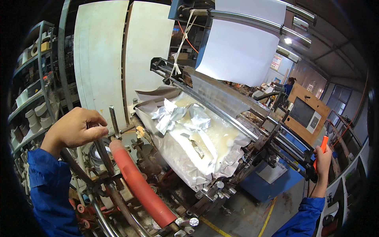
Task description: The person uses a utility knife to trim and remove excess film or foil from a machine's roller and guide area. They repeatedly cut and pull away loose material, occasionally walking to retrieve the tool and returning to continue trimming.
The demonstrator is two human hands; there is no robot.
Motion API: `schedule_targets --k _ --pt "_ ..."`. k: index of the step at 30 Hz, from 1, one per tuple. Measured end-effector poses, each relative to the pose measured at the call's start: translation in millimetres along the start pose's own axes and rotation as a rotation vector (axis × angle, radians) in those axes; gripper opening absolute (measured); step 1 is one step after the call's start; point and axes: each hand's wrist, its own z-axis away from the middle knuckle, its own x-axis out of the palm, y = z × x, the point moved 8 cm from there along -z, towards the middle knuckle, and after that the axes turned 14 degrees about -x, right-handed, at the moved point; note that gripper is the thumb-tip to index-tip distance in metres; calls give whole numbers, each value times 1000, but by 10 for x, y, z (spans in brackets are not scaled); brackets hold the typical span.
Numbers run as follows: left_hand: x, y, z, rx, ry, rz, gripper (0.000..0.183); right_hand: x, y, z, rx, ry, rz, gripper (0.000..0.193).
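- Left hand [79, 128] is seen up close, fingers loosely curled over the top of a dark metal bar [104, 156]; whether the bar is actually gripped can't be told. If that linkage got moved, a finger could probably be pinched.
- Orange-handled tool [321, 150] is gripped in the right hand [323, 160], well off past the right corner of the lined tray [167, 150]. Its tip is too small to make out, but if it's a sharp one and the grip slipped, the clear sheet [223, 93] by the tray's far edge could be nicked.
- Crumpled silver foil [169, 114] is left lying near the far-left corner of the tray. Could be snagged by the chrome bar [217, 110] along the far edge, if that turns.
- Pale liquid [231, 136] is pooled toward the right corner. With the liner wrinkled and slumped over the near edge, a spill could be caused by one careless tug, imo.
- Red roller [144, 189] is mounted off the tray's left edge, so it could get splashed too.
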Motion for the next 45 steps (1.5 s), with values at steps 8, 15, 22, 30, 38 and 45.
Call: schedule_targets --k 8,15,22,30,38,45 --pt "-7 -33 24 -112 -35 74 37 7 1 9 7 22 -22 15" --pt "3 -57 0 -110 -4 72 40 19 -95 21 1 13 -2 15" --pt "-5 -59 -5 -73 15 64 42 25 -150 37 16 26 33 16" --pt "-6 -67 -4 -58 16 47 45 27 -110 31 20 27 5 17" --pt "-3 -90 0 -108 -3 63 45 25 -105 26 0 23 26 17" --pt "-1 -98 4 -127 -11 67 46 27 -96 27 -5 28 14 18"
